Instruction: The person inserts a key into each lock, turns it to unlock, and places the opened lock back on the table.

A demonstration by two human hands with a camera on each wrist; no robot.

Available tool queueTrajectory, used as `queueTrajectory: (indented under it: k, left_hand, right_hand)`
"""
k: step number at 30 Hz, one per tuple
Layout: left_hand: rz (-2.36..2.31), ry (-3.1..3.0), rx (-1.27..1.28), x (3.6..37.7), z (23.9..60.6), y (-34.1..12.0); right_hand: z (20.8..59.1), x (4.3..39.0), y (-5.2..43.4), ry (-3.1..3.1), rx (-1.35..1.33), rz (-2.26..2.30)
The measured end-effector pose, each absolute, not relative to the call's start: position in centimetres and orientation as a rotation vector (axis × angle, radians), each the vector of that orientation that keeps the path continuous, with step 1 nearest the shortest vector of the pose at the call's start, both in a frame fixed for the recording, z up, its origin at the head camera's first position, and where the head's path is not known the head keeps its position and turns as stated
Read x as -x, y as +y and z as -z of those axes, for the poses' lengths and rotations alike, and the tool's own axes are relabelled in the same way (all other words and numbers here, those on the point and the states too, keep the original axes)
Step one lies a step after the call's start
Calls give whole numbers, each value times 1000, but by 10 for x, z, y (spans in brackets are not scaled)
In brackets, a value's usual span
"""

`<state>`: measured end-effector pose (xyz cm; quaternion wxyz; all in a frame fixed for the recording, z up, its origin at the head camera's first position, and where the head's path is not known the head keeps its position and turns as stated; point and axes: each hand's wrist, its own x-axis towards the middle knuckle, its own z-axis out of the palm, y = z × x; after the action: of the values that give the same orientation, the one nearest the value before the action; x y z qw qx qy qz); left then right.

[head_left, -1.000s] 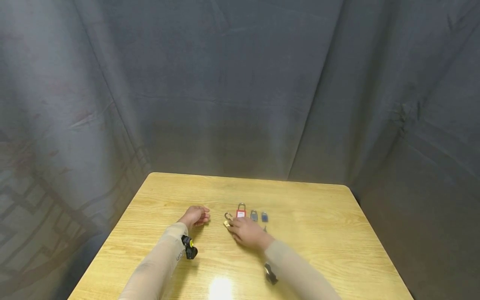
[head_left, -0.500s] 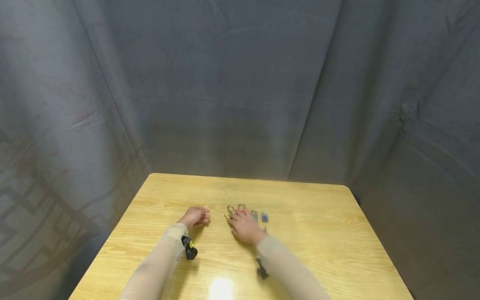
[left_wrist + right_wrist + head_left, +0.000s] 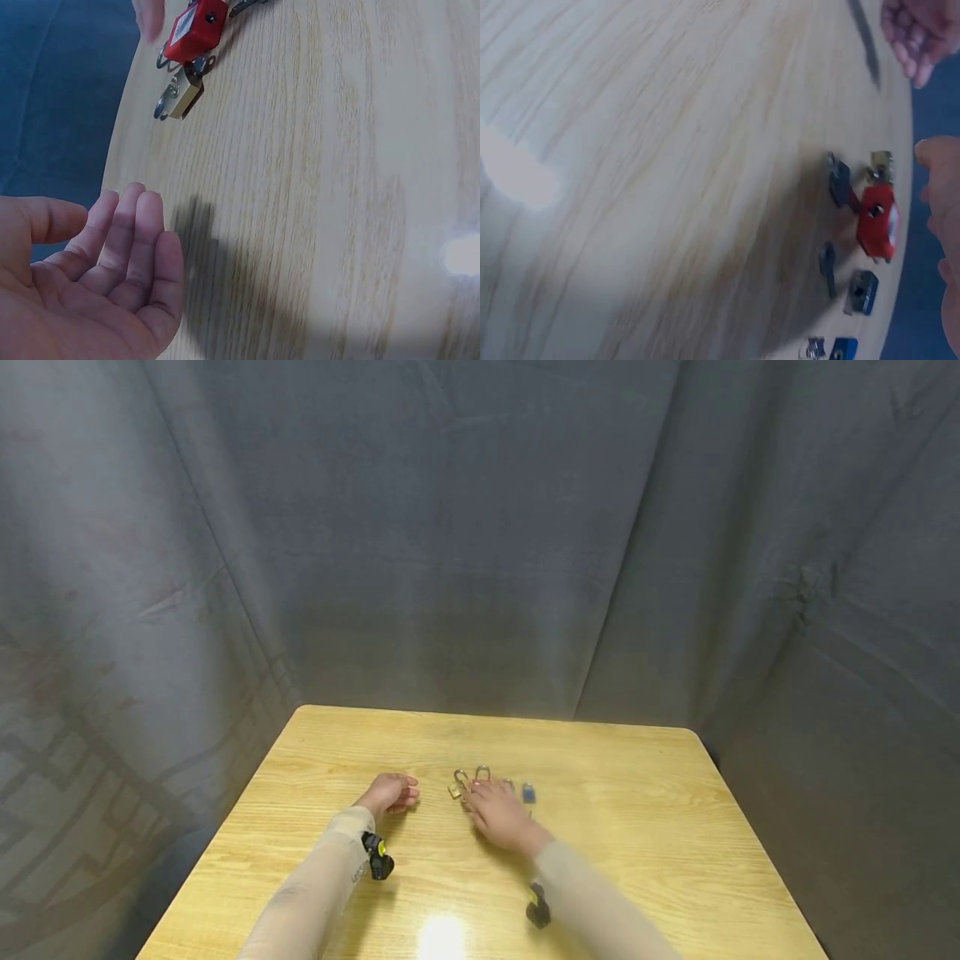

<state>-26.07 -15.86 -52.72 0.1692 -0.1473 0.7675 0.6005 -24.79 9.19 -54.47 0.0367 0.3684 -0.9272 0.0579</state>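
A small brass padlock (image 3: 454, 792) lies on the table at the left end of a row of padlocks. Beside it is a red padlock (image 3: 196, 31) with a white label, partly covered in the head view. My right hand (image 3: 498, 814) is over the red padlock, palm down; in the right wrist view the hand (image 3: 945, 225) stands off from the padlocks, with nothing held. Grey (image 3: 862, 292) and blue (image 3: 844, 348) padlocks follow along the row. To the left, my left hand (image 3: 392, 792) lies idle, palm turned up and fingers loosely bent, holding nothing.
Several keys lie on the near side of the padlocks, among them a dark-headed key (image 3: 841, 184) and another key (image 3: 827, 266). The wooden table (image 3: 637, 827) has rounded far corners. Grey curtains (image 3: 465, 568) hang behind and at both sides.
The brass padlock has shifted away from me and turned beside the red one. My right hand has left it, moving slightly right over the red padlock. My left hand keeps still.
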Motion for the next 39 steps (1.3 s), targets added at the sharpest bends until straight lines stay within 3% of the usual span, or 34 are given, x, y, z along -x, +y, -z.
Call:
queueTrajectory:
  k: [9, 18, 29, 39]
  left_hand:
    - [-1733, 2152, 436, 261, 529, -156]
    - [-1712, 2163, 419, 259, 531, -155]
    - [-1707, 2169, 413, 257, 532, -152]
    - [-1625, 2206, 240, 250, 530, -111]
  right_hand:
    - [543, 247, 140, -2795, -952, -477]
    - [550, 246, 195, -2923, -590, -668]
    - [552, 241, 226, -3066, -223, -929]
    - [563, 247, 230, -3117, -261, -830]
